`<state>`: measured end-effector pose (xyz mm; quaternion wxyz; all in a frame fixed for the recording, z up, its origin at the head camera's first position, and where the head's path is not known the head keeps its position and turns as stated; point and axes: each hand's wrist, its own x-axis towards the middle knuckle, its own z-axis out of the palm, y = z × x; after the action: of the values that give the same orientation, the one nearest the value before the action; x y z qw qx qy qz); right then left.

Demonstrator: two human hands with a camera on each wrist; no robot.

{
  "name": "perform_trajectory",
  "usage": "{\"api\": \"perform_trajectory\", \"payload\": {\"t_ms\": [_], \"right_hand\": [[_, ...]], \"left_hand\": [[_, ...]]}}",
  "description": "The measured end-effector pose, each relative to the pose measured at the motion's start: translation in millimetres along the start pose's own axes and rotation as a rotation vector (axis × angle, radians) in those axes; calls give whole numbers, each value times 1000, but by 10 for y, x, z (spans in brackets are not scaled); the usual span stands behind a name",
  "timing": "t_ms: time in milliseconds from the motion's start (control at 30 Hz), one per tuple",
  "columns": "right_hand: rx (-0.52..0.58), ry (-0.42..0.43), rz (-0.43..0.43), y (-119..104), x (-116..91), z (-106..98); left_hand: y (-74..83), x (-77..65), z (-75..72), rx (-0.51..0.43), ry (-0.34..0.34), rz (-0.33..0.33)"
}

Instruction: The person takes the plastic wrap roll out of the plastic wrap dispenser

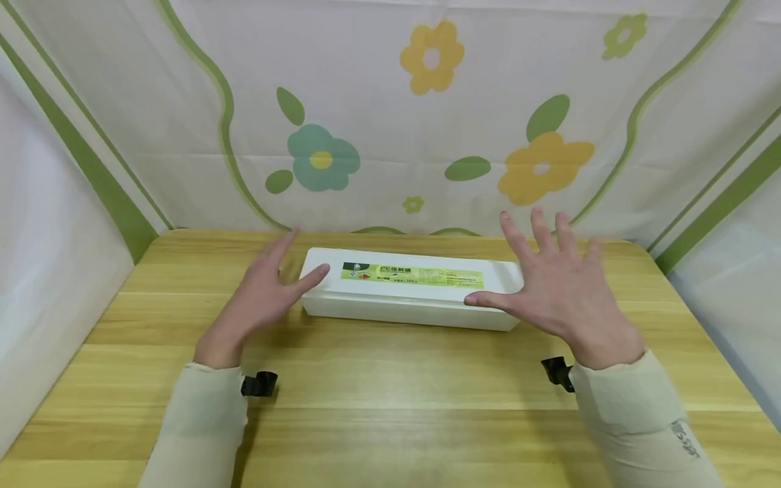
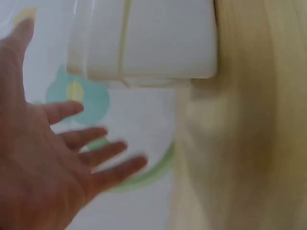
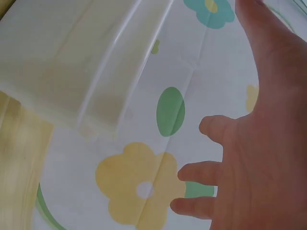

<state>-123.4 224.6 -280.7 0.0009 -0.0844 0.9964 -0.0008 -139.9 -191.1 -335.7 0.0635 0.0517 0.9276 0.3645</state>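
A long white plastic-wrap box point(image 1: 403, 308) with a green and yellow label on its lid lies toward the back of the table. In the head view my left hand point(image 1: 262, 291) is at the box's left end, fingers spread and holding nothing. My right hand point(image 1: 564, 295) hovers by the right end, its fingers stretched wide, the thumb in front of the lid. Both wrist views show a gap between the box point(image 2: 163, 43) and each palm. The left hand point(image 2: 43, 163) appears slightly blurred, and the right hand point(image 3: 264, 129) shows extended fingers.
The wooden table point(image 1: 390, 407) stretches in front of the box. Behind it hangs a white curtain point(image 1: 378, 88) printed with flowers, and white cloth panels close off both sides. A small black wrist mount point(image 1: 259, 384) sticks out from the left sleeve, with another point(image 1: 558, 374) on the right.
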Motion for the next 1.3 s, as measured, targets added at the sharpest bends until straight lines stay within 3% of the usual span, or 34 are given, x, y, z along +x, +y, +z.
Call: {"api": "perform_trajectory", "payload": {"t_ms": [167,300,633,867,1300], "right_hand": [[22,-28,-23,-58,19,1],[34,-49,-44,-109,23,11],[56,-89,-97,-245,61,60],[60,-5,-169,-348,84,115],[97,45,-329,-899,341,198]], "left_hand": [[-161,29,57,-316,-96,37],[-250,58,122,-455,-166,67],[-318,173,169,-568,-241,-5],[-332,182,168,-594,-267,-13],[-405,177,229,-610,-246,-21]]}}
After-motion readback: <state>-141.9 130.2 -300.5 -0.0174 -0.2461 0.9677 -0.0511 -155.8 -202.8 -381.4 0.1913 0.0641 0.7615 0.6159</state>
